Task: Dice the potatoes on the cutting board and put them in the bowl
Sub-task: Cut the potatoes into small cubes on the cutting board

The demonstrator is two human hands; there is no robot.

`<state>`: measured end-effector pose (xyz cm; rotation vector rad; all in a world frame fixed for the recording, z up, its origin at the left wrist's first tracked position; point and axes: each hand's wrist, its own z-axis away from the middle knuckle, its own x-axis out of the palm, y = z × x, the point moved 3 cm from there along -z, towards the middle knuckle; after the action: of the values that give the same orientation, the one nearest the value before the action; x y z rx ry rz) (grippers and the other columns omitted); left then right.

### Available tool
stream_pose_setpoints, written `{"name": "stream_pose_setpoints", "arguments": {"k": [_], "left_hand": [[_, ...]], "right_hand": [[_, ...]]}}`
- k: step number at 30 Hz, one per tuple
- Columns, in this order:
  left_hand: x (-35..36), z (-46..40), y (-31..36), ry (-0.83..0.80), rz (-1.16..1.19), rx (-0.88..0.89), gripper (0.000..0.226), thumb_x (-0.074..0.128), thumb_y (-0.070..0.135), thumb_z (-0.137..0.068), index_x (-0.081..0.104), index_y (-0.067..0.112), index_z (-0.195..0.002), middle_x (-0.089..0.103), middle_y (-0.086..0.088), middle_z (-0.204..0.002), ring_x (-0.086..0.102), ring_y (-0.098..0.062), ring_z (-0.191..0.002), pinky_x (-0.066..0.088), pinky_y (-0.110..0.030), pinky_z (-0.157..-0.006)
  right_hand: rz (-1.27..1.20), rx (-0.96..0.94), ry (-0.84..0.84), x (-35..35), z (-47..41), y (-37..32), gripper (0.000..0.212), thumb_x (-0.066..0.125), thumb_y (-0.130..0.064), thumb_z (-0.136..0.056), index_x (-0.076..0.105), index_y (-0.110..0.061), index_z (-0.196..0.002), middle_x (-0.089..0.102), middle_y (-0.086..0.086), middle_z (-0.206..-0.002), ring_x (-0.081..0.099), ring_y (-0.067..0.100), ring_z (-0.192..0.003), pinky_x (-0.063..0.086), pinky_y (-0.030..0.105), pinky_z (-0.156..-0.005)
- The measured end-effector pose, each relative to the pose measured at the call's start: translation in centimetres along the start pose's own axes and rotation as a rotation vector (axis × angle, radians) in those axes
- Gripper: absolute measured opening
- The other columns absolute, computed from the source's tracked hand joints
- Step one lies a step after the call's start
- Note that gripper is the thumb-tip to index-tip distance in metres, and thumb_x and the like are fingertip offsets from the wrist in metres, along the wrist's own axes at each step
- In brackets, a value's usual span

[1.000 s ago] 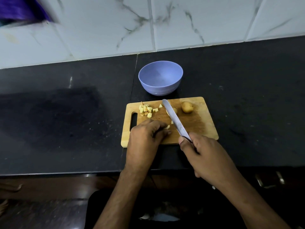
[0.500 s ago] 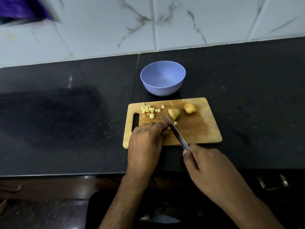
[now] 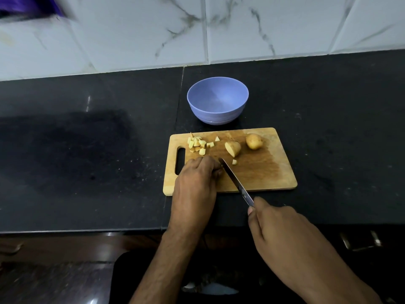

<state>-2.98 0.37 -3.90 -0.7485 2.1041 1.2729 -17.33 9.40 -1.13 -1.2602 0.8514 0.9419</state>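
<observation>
The left hand (image 3: 196,183) lies knuckles-up on the near left part of the cutting board (image 3: 263,172), fingers curled down over something that cannot be seen beneath them. The right hand (image 3: 282,229) is closed around the handle of a knife (image 3: 235,181); the blade slants up and left, its tip touching the board just beside the left fingertips (image 3: 215,166).

A pile of diced potato (image 3: 198,144) sits beyond the left hand, near the board's far left corner. A cut potato piece (image 3: 233,148) lies beyond the knife tip, a single cube (image 3: 234,161) just right of it, and a whole potato (image 3: 254,141) further right.

The blue bowl (image 3: 217,103) stands empty just behind the board. Both rest on a black stone counter (image 3: 87,150), backed by white marble-veined wall tiles (image 3: 263,29).
</observation>
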Motion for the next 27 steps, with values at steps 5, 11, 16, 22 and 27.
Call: {"name": "stream_pose_setpoints", "arguments": {"k": [5, 11, 16, 22, 27], "left_hand": [[0.0, -0.5, -0.2, -0.02, 0.031, -0.023, 0.01, 0.063, 0.008, -0.095, 0.069, 0.016, -0.095, 0.068, 0.006, -0.092, 0.058, -0.014, -0.088, 0.053, -0.04, -0.074], [0.1, -0.6, -0.7, -0.009, 0.076, -0.062, 0.008, 0.064, 0.011, -0.095, 0.07, 0.017, -0.096, 0.067, 0.009, -0.095, 0.056, -0.006, -0.092, 0.047, -0.02, -0.077], [-0.1, -0.7, -1.0, -0.024, 0.179, -0.121, 0.008, 0.071, 0.017, -0.09, 0.071, 0.022, -0.097, 0.069, 0.014, -0.095, 0.062, -0.004, -0.088, 0.049, -0.019, -0.072], [-0.4, -0.9, -0.8, -0.061, 0.192, -0.128, 0.016, 0.077, 0.018, -0.086, 0.068, 0.026, -0.097, 0.066, 0.014, -0.09, 0.063, -0.004, -0.086, 0.055, -0.024, -0.074], [-0.4, -1.1, -1.0, -0.048, 0.224, -0.131, 0.014, 0.076, 0.015, -0.086, 0.069, 0.024, -0.094, 0.068, 0.015, -0.094, 0.064, -0.003, -0.089, 0.056, -0.027, -0.077]], "right_hand": [[0.036, -0.028, 0.023, 0.4, -1.4, -0.2, 0.024, 0.026, -0.037, -0.106, 0.048, -0.03, -0.108, 0.054, -0.006, -0.069, 0.053, 0.006, -0.056, 0.042, 0.02, -0.052], [0.055, -0.032, 0.028, -0.1, -1.8, -0.6, 0.029, 0.024, -0.038, -0.105, 0.051, -0.028, -0.108, 0.055, -0.007, -0.07, 0.054, 0.005, -0.057, 0.035, 0.018, -0.048], [0.077, -0.016, 0.012, -0.7, -2.2, -0.6, 0.031, 0.024, -0.041, -0.105, 0.053, -0.029, -0.106, 0.056, -0.008, -0.072, 0.057, 0.006, -0.061, 0.045, 0.022, -0.054], [0.107, -0.021, -0.002, -1.5, -2.8, -0.3, 0.03, 0.026, -0.046, -0.104, 0.05, -0.032, -0.091, 0.054, -0.01, -0.07, 0.054, 0.003, -0.059, 0.037, 0.018, -0.05], [0.1, -0.038, -0.023, -1.8, -3.2, -0.6, 0.026, 0.027, -0.045, -0.104, 0.045, -0.034, -0.089, 0.053, -0.01, -0.07, 0.052, 0.002, -0.057, 0.031, 0.017, -0.048]]}}
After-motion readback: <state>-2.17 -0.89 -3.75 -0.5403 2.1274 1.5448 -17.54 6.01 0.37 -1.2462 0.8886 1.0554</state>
